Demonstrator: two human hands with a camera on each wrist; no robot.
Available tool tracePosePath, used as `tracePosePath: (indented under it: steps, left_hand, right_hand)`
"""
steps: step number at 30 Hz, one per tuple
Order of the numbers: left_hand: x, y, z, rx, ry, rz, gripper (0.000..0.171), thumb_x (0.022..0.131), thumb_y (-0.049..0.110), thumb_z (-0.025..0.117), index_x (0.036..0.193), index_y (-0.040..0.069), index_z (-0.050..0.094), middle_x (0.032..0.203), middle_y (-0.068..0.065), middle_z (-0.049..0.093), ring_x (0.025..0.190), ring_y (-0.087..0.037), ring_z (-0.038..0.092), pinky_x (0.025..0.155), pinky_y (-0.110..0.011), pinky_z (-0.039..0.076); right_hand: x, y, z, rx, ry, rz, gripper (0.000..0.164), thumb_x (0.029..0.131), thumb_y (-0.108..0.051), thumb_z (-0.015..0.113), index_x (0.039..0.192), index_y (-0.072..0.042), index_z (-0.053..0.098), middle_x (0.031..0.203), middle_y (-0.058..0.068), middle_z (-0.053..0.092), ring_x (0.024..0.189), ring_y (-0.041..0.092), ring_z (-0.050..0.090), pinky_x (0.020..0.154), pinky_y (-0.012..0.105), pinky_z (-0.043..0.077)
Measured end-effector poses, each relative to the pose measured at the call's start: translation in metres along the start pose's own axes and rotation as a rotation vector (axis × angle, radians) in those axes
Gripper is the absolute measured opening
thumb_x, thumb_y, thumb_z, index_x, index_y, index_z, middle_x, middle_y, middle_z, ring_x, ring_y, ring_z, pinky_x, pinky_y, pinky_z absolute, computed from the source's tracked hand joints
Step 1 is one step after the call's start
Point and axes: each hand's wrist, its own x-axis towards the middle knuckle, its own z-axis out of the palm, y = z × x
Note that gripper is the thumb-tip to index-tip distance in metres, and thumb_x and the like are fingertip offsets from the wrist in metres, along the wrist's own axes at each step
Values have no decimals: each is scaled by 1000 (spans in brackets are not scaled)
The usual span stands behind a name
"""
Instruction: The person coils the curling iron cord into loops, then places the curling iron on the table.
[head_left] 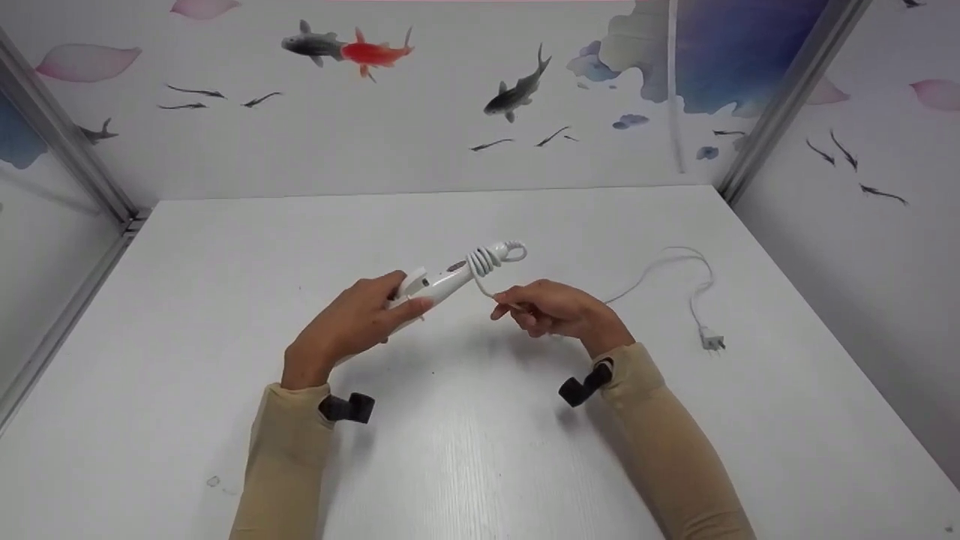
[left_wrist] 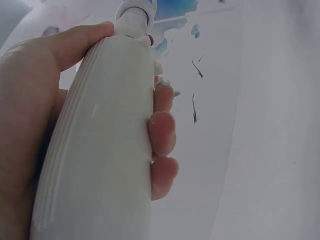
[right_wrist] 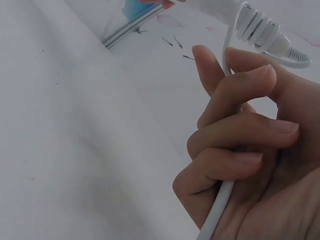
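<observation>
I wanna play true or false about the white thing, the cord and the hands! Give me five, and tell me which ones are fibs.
1. The left hand holds the long, white, glossy appliance. True.
2. The right hand holds nothing. False: it grips the thin, white, flexible cord.
3. The cord is coiled around one end of the appliance. True.
4. The small, pale plug with metal prongs is in the left hand. False: the plug lies on the smooth, white table.
5. An orange-red fish picture decorates the white back wall. True.

Left hand gripping white ridged device, patterned wall behind
</observation>
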Motion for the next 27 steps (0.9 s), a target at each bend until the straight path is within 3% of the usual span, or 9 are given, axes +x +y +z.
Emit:
tracePosePath:
  steps: [4, 7, 11, 13, 17, 21, 27]
  left_hand:
    - [2, 3, 5, -10, -32, 30, 42, 97, 56, 56, 114, 17, 57, 92, -5, 61, 74, -19, 57, 65, -30, 47]
    - [2, 5, 8, -19, -50, 43, 41, 96, 56, 58, 114, 18, 56, 95, -4, 62, 75, -19, 57, 65, -31, 48]
    - [2, 6, 11, -13, -72, 43, 39, 95, 55, 60, 111, 20, 57, 96, -4, 62, 74, -19, 56, 64, -30, 47]
    - [2, 5, 13, -8, -88, 47, 38, 94, 55, 61, 109, 21, 57, 94, -4, 61, 72, -18, 55, 63, -30, 46]
    - [3, 6, 17, 2, -126, 52, 36, 92, 56, 64, 107, 23, 60, 90, -1, 61, 71, -17, 55, 63, -31, 45]
    - [4, 9, 21, 26, -160, 63, 36, 89, 54, 68, 105, 22, 62, 88, 1, 61, 72, -15, 55, 63, -31, 45]
    - [8, 12, 26, 80, -196, 52, 34, 89, 51, 69, 102, 20, 64, 86, 3, 62, 72, -15, 55, 64, -31, 45]
  right_hand:
    - [2, 0, 4, -200, 158, 49, 47, 92, -42, 69, 108, 2, 72, 58, -7, 46, 53, 7, 35, 54, 23, 29]
    - [4, 0, 5, -310, 288, 45, 39, 90, -44, 72, 99, -5, 75, 62, -7, 49, 56, 8, 41, 56, 25, 33]
    - [6, 0, 2, -302, 404, -25, 18, 91, -25, 71, 85, -8, 68, 63, -5, 48, 57, 9, 40, 58, 26, 34]
    - [5, -1, 0, -308, 443, -71, 7, 91, -12, 67, 85, -7, 68, 64, -6, 50, 60, 10, 41, 58, 26, 35]
    - [2, -4, -1, -313, 463, -122, 10, 90, -12, 69, 94, -5, 74, 74, -7, 61, 71, 12, 48, 62, 25, 41]
    - [-2, -8, 0, -331, 441, -152, 28, 82, -36, 82, 96, -12, 78, 85, -4, 70, 82, 15, 55, 68, 27, 46]
    - [-12, -18, 5, -443, 425, -240, 22, 83, -34, 82, 94, -15, 80, 91, 1, 72, 86, 22, 59, 78, 37, 50]
